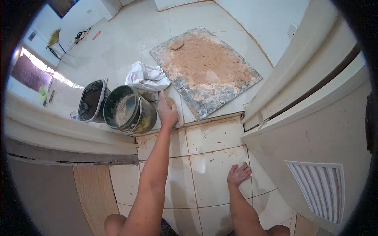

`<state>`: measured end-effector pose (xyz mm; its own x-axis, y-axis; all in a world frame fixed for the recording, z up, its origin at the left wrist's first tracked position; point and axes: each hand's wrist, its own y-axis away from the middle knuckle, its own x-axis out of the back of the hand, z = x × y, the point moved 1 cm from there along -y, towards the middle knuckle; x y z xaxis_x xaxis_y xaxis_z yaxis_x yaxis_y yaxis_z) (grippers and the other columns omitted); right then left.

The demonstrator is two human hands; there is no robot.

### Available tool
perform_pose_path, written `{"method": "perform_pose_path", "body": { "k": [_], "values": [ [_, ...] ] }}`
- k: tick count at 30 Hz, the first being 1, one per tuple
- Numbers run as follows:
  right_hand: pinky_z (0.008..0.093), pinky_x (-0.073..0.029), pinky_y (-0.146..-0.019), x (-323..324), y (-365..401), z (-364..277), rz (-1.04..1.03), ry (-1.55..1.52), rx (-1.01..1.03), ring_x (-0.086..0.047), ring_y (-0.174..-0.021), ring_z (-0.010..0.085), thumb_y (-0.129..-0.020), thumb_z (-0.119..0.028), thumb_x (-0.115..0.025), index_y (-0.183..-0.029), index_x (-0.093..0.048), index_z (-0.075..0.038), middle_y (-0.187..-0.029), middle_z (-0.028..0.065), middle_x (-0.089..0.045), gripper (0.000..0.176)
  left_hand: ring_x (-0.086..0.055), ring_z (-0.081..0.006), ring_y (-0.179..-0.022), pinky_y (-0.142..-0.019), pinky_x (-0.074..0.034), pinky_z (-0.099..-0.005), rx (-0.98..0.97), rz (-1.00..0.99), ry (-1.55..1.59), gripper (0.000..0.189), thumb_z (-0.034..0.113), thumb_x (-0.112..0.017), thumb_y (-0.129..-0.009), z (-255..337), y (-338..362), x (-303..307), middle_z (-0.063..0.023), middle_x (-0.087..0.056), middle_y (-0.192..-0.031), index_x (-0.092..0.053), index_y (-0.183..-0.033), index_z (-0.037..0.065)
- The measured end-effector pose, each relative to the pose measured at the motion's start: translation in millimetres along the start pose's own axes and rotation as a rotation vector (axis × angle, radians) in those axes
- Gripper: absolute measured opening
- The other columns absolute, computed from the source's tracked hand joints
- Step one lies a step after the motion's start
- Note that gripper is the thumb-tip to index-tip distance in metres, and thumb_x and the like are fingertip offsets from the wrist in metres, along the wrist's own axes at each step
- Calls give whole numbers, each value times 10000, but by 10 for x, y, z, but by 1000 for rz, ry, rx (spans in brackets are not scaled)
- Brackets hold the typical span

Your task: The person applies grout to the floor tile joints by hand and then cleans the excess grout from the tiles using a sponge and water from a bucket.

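My left hand (167,113) reaches forward to the raised doorway edge. It is closed round a brown, sponge-like pad (170,102), partly hidden by the hand. Just left of it stands a dark green bucket (147,120) with a wire handle and murky, greyish liquid inside. A crumpled white cloth or sack (146,76) lies behind the hand. My right hand (239,176) is low over the white floor tiles (212,188), fingers spread and holding nothing. It appears to rest on the tiles.
A dirty board (212,76) covered in brown powder, with a round lump (176,45), lies beyond the step. A black tub (91,101) stands left of the bucket. Door frames flank the opening; a door with a white vent (318,190) is at right. A broom (55,37) leans far left.
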<state>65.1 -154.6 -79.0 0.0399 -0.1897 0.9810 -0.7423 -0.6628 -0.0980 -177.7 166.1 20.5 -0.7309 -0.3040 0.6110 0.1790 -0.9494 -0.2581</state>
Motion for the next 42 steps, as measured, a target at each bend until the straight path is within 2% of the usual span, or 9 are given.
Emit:
{"method": "perform_pose_path", "body": {
  "k": [1, 5, 9, 11, 17, 19, 25, 37, 42],
  "values": [
    [480, -371, -819, -7, 3, -1, 37, -5, 16, -464, -990, 339, -817, -294, -561, -1109, -505, -38, -1082, 170, -499, 392, -536, -375, -1060, -953, -404, -434, -231, 121, -117, 750, 19, -571, -759, 51, 62, -7, -256, -545, -1154, -289, -1454, 32],
    [480, -369, -819, -21, -18, -2, 74, -6, 51, -462, -980, 341, -813, -292, -561, -1098, -503, -34, -1071, 172, -497, 389, -438, -435, -1193, -1033, -335, -451, -54, -30, -83, 740, 15, -565, -771, -55, 220, -101, -278, -444, -1321, -273, -1451, 16],
    [490, -364, -807, -12, 3, 19, 49, -34, 42, -459, -963, 346, -817, -277, -558, -1104, -498, -27, -1057, 177, -494, 385, -487, -444, -1112, -1002, -365, -480, -318, 141, -171, 739, 55, -582, -776, -18, -119, -152, -289, -481, -1241, -273, -1445, 3],
    [493, -362, -803, -6, 6, 28, 43, -37, 56, -458, -959, 348, -819, -273, -558, -1106, -497, -28, -1052, 178, -493, 383, -502, -439, -1082, -956, -402, -495, -76, -37, -329, 761, 92, -591, -770, 310, -323, -60, -282, -506, -1195, -263, -1452, 12],
    [487, -365, -803, -22, 9, 19, 67, -47, 86, -463, -955, 355, -824, -280, -564, -1119, -496, -30, -1052, 179, -501, 393, -662, -344, -794, -732, -523, -400, -444, -249, -286, 376, 101, -564, -798, 1544, -374, 1323, -181, -684, -868, -598, -1164, 20],
    [486, -371, -798, -13, -4, 17, 92, -47, 88, -467, -953, 351, -827, -288, -562, -1124, -497, -29, -1058, 179, -505, 399, -688, -288, -771, -687, -529, -361, -437, -108, -302, 310, 97, -551, -829, 1401, -555, 1770, -169, -698, -880, -625, -1117, 12],
    [483, -377, -798, -50, -8, 23, 52, 20, 73, -467, -954, 344, -830, -298, -559, -1152, -494, -32, -1076, 175, -503, 423, -670, -252, -671, -677, -524, -350, 78, -611, -391, 228, 118, -602, -794, -3, -898, 2158, -196, -684, -795, -695, -955, -14],
    [485, -376, -781, -36, -18, -8, 31, 42, 57, -465, -951, 342, -841, -317, -543, -1162, -486, -39, -1073, 171, -496, 428, -628, -431, -893, -771, -506, -453, -307, -542, -604, 331, 270, -656, -787, -224, -1011, 1777, -283, -643, -888, -672, -945, -20],
    [487, -384, -759, -45, 10, 5, 59, 40, 69, -468, -944, 341, -839, -310, -543, -1151, -484, -38, -1079, 170, -504, 418, -644, -420, -903, -803, -498, -437, -75, -548, -597, 301, 249, -635, -806, -370, -1135, 1771, -261, -656, -893, -677, -955, -9]
  ]
}}
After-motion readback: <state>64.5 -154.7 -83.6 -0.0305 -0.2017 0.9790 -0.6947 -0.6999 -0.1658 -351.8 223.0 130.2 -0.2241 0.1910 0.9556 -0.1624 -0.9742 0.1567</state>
